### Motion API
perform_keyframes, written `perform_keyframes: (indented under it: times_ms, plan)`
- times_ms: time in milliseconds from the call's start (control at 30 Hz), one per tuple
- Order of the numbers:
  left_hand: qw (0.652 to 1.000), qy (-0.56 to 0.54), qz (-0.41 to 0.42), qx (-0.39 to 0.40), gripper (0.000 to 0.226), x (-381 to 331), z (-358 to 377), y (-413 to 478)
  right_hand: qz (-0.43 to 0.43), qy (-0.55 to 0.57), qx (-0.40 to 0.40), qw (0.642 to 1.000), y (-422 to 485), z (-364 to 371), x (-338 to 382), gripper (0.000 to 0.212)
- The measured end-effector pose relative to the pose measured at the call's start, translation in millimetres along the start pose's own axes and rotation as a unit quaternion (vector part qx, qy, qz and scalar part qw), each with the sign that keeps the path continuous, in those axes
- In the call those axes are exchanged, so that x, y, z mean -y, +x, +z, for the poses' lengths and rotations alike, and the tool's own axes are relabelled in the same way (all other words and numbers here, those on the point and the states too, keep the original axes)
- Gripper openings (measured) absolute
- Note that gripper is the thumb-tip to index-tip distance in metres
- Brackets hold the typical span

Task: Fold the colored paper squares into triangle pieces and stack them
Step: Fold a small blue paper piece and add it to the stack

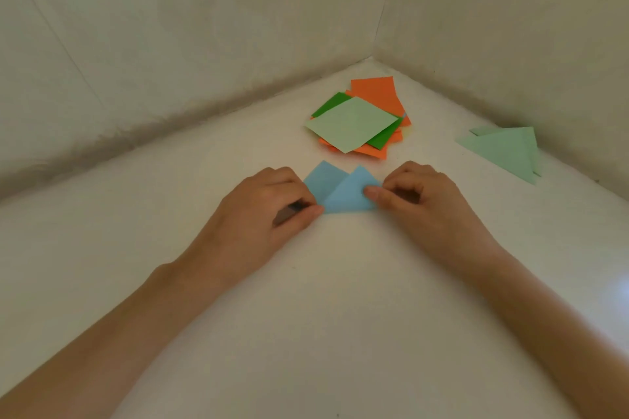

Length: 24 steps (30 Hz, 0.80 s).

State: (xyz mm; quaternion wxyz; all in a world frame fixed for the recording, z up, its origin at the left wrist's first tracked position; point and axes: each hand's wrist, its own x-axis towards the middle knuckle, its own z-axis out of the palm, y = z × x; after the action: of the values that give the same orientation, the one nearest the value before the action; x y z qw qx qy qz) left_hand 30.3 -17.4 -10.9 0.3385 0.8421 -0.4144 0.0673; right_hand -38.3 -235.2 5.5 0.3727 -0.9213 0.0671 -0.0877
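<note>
A light blue paper (340, 189) lies partly folded on the white surface, its two points sticking up toward the far side. My left hand (269, 206) pinches its left lower corner between thumb and curled fingers. My right hand (415, 196) pinches its right corner, thumb lying on top of the fold. Beyond it lies a loose pile of paper squares (357, 119): a pale green one on top, dark green and orange ones beneath. Folded pale green triangle pieces (503, 150) lie stacked at the right.
White fabric walls (204, 44) close in the surface on the left and right and meet in a corner (372, 58) behind the pile. The green triangles lie close to the right wall.
</note>
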Motion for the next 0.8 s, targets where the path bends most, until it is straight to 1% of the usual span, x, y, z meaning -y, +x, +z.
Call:
perform_keyframes:
  times_ms: [100, 200, 333, 433, 500, 600, 667, 733, 800]
  plan:
    - [1.0, 0.0, -0.019, -0.017, 0.036, 0, 3, 2, -0.001, -0.069, -0.015, 0.997, 0, 7, 1, 0.025]
    - [0.998, 0.031, -0.049, -0.03, 0.035, 0, 5, 1, -0.003, -0.108, -0.032, 0.994, 1, 9, -1, 0.029]
    - [0.997, 0.061, -0.042, -0.024, 0.033, -1, 6, 1, -0.014, -0.157, -0.045, 0.986, 3, 12, 1, 0.034]
    - [0.997, 0.062, -0.045, -0.018, 0.035, -2, 5, 2, -0.002, -0.172, -0.037, 0.984, 5, 13, 2, 0.032]
    - [0.996, 0.055, -0.061, -0.016, 0.037, -3, 4, 2, 0.011, -0.166, -0.028, 0.986, 6, 13, 2, 0.031]
    - [0.99, 0.011, -0.14, -0.017, 0.035, -10, 2, 8, 0.015, -0.16, -0.027, 0.987, 7, 12, 4, 0.031]
    - [0.978, 0.037, -0.204, -0.003, 0.03, -16, 3, 19, 0.015, -0.157, -0.03, 0.987, 7, 13, 4, 0.031]
    - [0.963, 0.081, -0.257, 0.024, 0.041, -24, 8, 33, 0.016, -0.156, -0.034, 0.987, 7, 13, 4, 0.032]
    - [0.956, 0.102, -0.271, 0.044, 0.052, -29, 14, 45, 0.008, -0.158, -0.042, 0.987, 7, 14, 3, 0.033]
